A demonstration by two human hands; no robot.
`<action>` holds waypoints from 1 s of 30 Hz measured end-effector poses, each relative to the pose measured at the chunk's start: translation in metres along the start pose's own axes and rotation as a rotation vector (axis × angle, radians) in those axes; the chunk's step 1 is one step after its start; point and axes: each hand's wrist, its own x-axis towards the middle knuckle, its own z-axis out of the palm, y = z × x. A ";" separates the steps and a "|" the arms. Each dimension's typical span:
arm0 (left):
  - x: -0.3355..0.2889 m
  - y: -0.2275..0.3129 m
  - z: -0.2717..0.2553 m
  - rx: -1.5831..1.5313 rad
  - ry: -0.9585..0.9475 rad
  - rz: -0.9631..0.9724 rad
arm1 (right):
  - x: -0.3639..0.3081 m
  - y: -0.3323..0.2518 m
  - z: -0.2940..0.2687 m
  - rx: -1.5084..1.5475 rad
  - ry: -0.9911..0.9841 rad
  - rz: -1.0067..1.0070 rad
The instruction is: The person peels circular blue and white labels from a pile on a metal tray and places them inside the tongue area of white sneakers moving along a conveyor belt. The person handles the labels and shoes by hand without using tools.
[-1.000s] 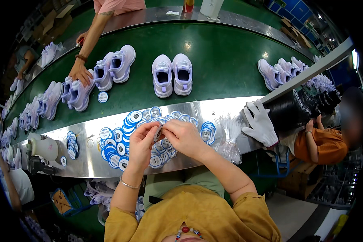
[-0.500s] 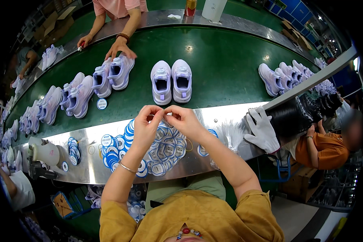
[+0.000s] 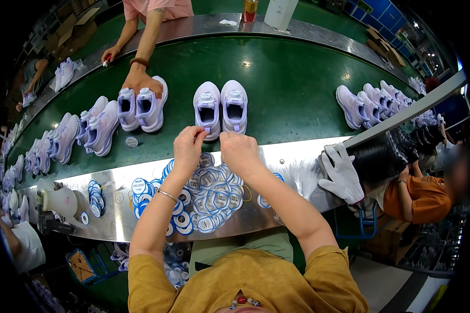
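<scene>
No wording legible; round blue-rimmed tags (image 3: 219,195) heaped on the near metal ledge (image 3: 256,225) bear small dark print, too fine to make out. Pinkish marks on the pale container (image 3: 60,202) at left; undecipherable; lone disc (image 3: 131,141) on green belt (image 3: 292,83), print likewise unreadable.

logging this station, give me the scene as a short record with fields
left hand: by the left shoe's heel; grip unclear
right hand: by the right shoe's heel; grip unclear
shoe colour: pale lilac
shoe placement: side by side, green surface
below hands: round blue-rimmed tags
farther right: clear strands, white glove
co-worker's hand: at another shoe pair
</scene>
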 end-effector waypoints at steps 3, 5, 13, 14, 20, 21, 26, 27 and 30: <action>0.002 -0.001 -0.004 -0.015 -0.017 -0.001 | 0.006 -0.004 -0.003 -0.011 0.001 -0.009; 0.003 -0.002 -0.005 -0.046 -0.022 -0.033 | 0.010 -0.006 -0.001 -0.022 0.010 -0.020; 0.005 -0.014 -0.009 -0.345 -0.106 -0.313 | 0.026 -0.015 0.012 0.116 -0.002 -0.016; 0.006 -0.011 -0.013 -0.397 -0.142 -0.367 | 0.027 -0.015 0.012 0.178 -0.014 0.014; 0.011 -0.010 -0.037 -0.470 -0.011 -0.376 | 0.022 0.000 0.003 0.581 0.052 0.098; 0.012 -0.009 -0.041 -0.452 0.031 -0.333 | 0.021 0.003 -0.003 0.602 0.044 0.092; 0.013 0.021 -0.029 -0.615 -0.056 -0.246 | 0.034 -0.001 -0.008 0.820 0.081 0.070; 0.012 0.022 -0.021 -0.580 -0.074 -0.224 | 0.038 -0.003 -0.007 0.897 0.060 0.088; 0.010 0.017 -0.016 -0.604 -0.146 -0.261 | 0.045 -0.005 -0.004 1.078 0.030 0.164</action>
